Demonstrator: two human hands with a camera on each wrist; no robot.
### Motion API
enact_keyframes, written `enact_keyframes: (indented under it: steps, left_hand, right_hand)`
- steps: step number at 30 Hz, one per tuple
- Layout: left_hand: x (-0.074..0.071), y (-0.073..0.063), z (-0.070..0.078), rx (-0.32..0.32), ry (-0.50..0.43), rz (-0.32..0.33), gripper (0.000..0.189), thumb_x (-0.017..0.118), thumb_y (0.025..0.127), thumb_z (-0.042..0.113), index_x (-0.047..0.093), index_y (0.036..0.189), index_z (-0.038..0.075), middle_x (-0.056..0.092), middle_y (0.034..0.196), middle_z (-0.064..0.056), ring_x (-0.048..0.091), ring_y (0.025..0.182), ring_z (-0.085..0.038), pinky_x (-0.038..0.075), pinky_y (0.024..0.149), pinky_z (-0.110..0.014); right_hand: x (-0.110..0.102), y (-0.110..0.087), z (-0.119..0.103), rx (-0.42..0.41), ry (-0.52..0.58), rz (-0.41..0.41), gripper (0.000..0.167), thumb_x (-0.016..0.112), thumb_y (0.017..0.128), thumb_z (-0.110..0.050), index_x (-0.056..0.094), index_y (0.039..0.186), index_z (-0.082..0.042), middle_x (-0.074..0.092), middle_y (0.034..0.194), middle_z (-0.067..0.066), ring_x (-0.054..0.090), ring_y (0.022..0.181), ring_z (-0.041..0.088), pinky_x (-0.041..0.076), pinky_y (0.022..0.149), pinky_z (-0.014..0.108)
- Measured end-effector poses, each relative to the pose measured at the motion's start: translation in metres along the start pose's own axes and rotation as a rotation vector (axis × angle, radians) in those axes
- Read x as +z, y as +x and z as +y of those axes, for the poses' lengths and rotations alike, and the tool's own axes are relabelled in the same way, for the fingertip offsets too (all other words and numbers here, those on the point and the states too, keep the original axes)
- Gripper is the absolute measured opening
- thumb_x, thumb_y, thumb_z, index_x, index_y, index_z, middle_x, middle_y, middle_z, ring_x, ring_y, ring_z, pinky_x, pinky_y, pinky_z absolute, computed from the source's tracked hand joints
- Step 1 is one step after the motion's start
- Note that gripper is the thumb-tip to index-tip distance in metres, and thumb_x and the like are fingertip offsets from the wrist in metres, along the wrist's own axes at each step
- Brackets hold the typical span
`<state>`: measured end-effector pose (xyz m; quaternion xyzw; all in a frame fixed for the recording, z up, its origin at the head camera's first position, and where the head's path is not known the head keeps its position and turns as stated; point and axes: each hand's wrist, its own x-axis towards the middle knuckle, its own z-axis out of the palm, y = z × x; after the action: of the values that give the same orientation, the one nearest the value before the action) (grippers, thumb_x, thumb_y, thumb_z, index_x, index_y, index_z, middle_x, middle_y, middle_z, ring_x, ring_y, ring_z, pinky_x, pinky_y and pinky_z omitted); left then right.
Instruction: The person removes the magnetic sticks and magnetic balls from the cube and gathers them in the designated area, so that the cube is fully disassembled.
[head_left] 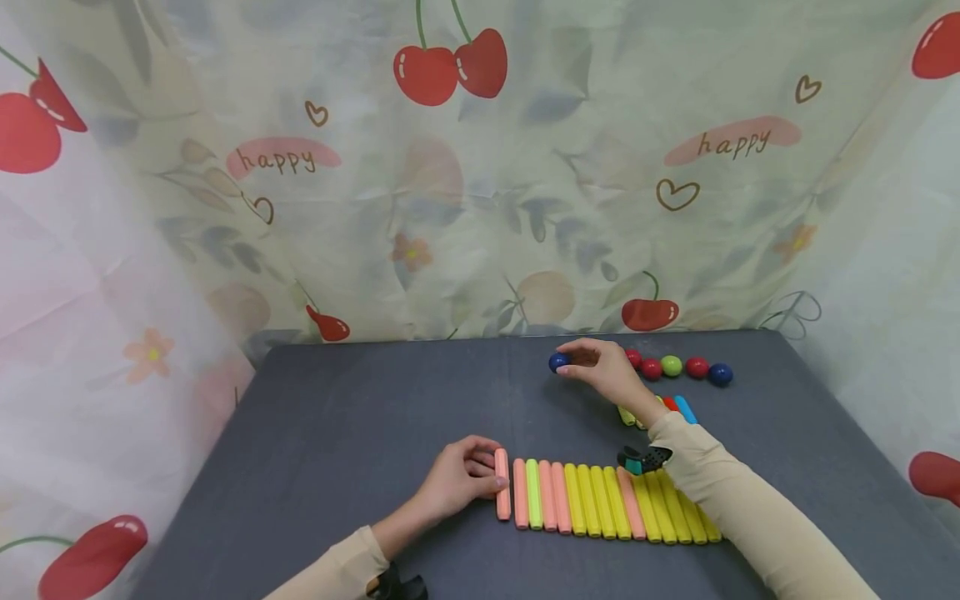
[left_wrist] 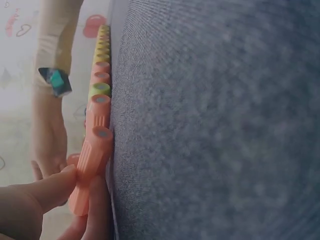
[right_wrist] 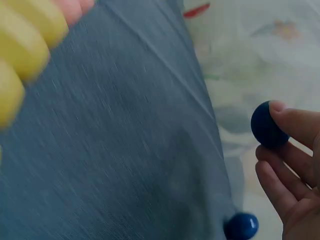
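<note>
At the left end of a row of building rods, my left hand pinches a salmon-pink magnetic rod between thumb and fingers. A grey disc shows in that rod's end in the left wrist view. The row beside it holds salmon rods, a light green rod and several yellow rods. Farther back, my right hand holds a dark blue ball at its fingertips, over the table's rear part. The right wrist view shows this ball between thumb and fingers.
Right of my right hand sit red balls, a green ball and another blue ball. Shorter-looking coloured rods lie partly hidden behind my right forearm. A printed curtain hangs behind the dark cloth-covered table.
</note>
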<state>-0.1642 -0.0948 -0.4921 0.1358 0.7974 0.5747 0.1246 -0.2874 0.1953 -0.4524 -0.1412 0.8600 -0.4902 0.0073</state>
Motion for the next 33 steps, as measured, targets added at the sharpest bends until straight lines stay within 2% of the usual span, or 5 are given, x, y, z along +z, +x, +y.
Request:
enact_keyframes:
  steps: [8,12,21,28,33]
  left_hand:
    - [0.005,0.001,0.001,0.012,0.127,0.013,0.045,0.083,0.080,0.015,0.066,0.119,0.002,0.070,0.105,-0.012,0.070,0.088,-0.014,0.055,0.068,-0.017]
    - [0.006,0.001,0.003,-0.002,0.151,0.019,0.044,0.083,0.079,0.014,0.067,0.118,0.002,0.071,0.103,-0.012,0.069,0.087,-0.015,0.055,0.067,-0.018]
    - [0.008,0.001,0.008,-0.023,0.126,-0.004,0.045,0.081,0.080,0.009,0.066,0.122,0.002,0.067,0.098,-0.012,0.064,0.083,-0.014,0.054,0.063,-0.020]
    - [0.006,0.003,0.008,-0.043,0.108,-0.029,0.041,0.081,0.080,0.008,0.067,0.119,0.003,0.064,0.096,-0.013,0.060,0.079,-0.014,0.052,0.060,-0.020]
    - [0.005,0.004,0.008,-0.046,0.103,-0.063,0.041,0.080,0.081,0.008,0.067,0.120,0.002,0.064,0.094,-0.014,0.062,0.074,-0.013,0.055,0.058,-0.023]
  right_hand:
    - [-0.018,0.019,0.012,-0.017,-0.049,0.053,0.039,0.076,0.088,-0.029,0.068,0.123,-0.014,0.071,0.118,0.011,0.070,0.102,0.026,0.060,0.087,0.038]
    - [-0.024,0.030,0.016,-0.027,-0.071,0.084,0.039,0.075,0.089,-0.026,0.067,0.125,-0.011,0.071,0.118,0.013,0.070,0.104,0.028,0.060,0.087,0.040]
    - [-0.032,0.047,0.028,-0.017,-0.137,0.129,0.038,0.073,0.091,-0.019,0.066,0.126,-0.006,0.070,0.119,0.016,0.069,0.105,0.031,0.058,0.089,0.047]
    - [-0.028,0.056,0.037,-0.014,-0.139,0.116,0.039,0.072,0.092,-0.021,0.065,0.127,-0.007,0.069,0.122,0.016,0.068,0.108,0.031,0.057,0.091,0.048]
    - [-0.022,0.060,0.043,-0.037,-0.148,0.093,0.038,0.073,0.091,-0.016,0.066,0.126,-0.004,0.068,0.122,0.017,0.068,0.110,0.033,0.056,0.093,0.049]
